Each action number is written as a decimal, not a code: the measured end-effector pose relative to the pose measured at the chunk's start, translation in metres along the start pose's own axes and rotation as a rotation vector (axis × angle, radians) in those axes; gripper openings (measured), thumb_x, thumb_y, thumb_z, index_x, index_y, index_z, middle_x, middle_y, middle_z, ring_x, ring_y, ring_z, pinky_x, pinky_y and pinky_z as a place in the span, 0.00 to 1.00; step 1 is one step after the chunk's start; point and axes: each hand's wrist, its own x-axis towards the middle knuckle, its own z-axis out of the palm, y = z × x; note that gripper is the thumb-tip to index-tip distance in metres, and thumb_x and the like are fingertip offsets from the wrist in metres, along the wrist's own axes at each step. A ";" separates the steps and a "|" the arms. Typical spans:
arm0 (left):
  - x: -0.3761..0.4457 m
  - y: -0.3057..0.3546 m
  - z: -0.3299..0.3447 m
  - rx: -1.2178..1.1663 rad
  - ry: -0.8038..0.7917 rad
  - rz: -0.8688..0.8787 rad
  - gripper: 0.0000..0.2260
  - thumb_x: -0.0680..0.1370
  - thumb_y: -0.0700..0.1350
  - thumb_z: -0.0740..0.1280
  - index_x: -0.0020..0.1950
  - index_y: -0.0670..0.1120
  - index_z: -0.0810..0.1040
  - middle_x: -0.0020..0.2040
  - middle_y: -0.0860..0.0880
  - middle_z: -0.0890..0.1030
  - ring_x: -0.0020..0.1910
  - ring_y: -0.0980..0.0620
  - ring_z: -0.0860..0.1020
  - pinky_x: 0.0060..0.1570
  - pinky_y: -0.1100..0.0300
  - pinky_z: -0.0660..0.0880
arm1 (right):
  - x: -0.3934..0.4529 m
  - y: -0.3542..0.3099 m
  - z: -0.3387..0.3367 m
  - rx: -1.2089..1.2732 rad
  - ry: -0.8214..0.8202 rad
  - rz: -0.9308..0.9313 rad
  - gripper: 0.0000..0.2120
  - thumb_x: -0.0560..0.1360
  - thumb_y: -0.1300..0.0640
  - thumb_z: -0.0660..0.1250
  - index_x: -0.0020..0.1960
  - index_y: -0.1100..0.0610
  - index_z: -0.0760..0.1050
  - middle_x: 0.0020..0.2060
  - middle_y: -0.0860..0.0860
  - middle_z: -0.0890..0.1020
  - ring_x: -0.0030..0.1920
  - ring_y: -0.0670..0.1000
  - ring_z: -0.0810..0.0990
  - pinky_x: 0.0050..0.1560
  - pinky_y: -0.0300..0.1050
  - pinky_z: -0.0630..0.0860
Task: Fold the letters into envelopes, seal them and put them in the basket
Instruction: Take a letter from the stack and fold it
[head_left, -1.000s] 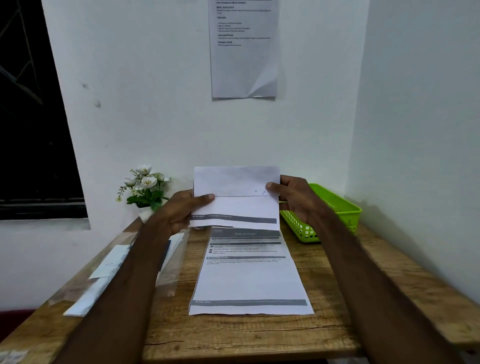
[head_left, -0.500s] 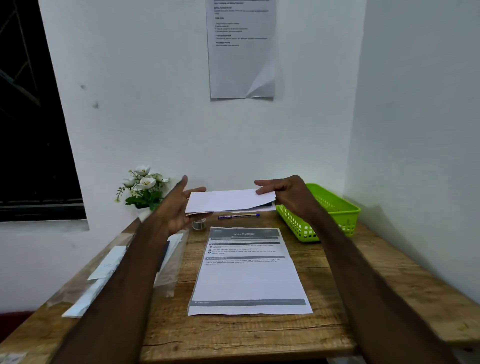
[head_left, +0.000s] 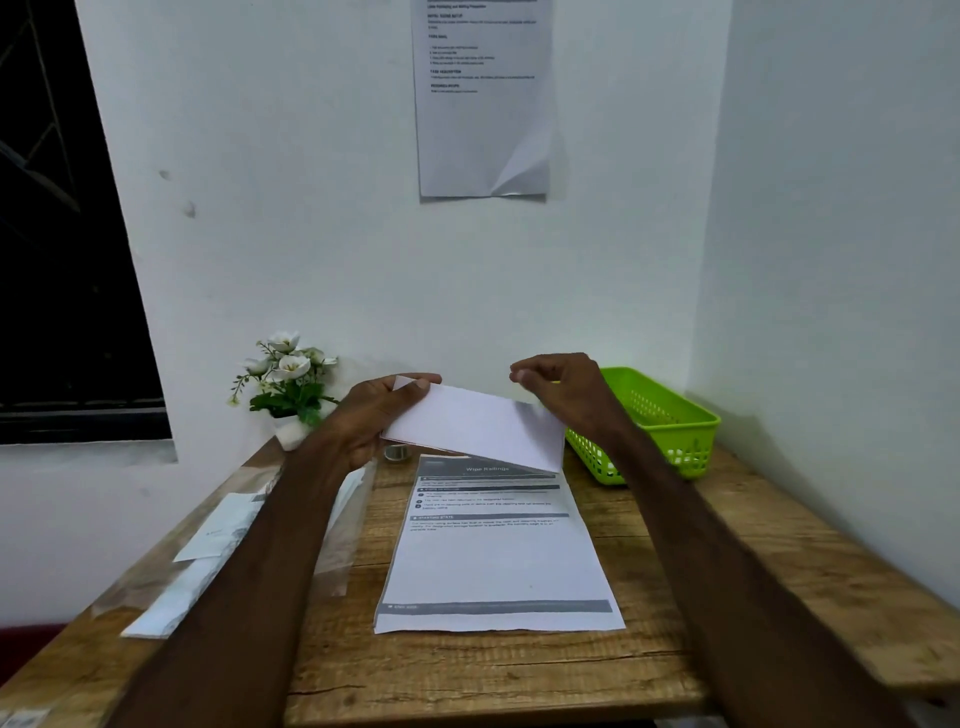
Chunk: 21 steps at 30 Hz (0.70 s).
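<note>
The left hand (head_left: 371, 415) holds a smooth white folded letter (head_left: 475, 428) in the air, fingers pinched on its left end. The right hand (head_left: 563, 392) curls loosely at its right end; whether it grips, I cannot tell. A flat printed sheet (head_left: 498, 561) lies on the rough wooden worktop (head_left: 701, 571). A green plastic basket (head_left: 670, 421) with holes sits right.
</note>
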 end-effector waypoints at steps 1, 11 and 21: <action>-0.001 0.001 0.004 0.037 -0.014 0.008 0.08 0.78 0.48 0.73 0.54 0.48 0.87 0.57 0.43 0.85 0.49 0.48 0.82 0.40 0.55 0.83 | -0.002 -0.004 0.005 -0.059 -0.027 -0.005 0.11 0.77 0.47 0.69 0.47 0.52 0.87 0.43 0.44 0.88 0.47 0.41 0.84 0.53 0.48 0.81; -0.013 0.003 0.040 0.128 -0.079 0.107 0.12 0.79 0.48 0.71 0.56 0.41 0.86 0.48 0.45 0.87 0.42 0.53 0.82 0.32 0.63 0.77 | -0.014 -0.028 0.031 -0.174 -0.173 -0.065 0.25 0.77 0.43 0.68 0.32 0.61 0.71 0.25 0.48 0.66 0.28 0.46 0.63 0.32 0.47 0.59; -0.004 0.004 0.011 -0.016 0.024 0.020 0.11 0.79 0.50 0.70 0.55 0.44 0.86 0.51 0.43 0.86 0.41 0.51 0.84 0.36 0.56 0.82 | -0.013 -0.022 -0.022 0.040 -0.422 0.084 0.20 0.77 0.49 0.73 0.32 0.60 0.78 0.29 0.51 0.72 0.30 0.46 0.68 0.30 0.39 0.62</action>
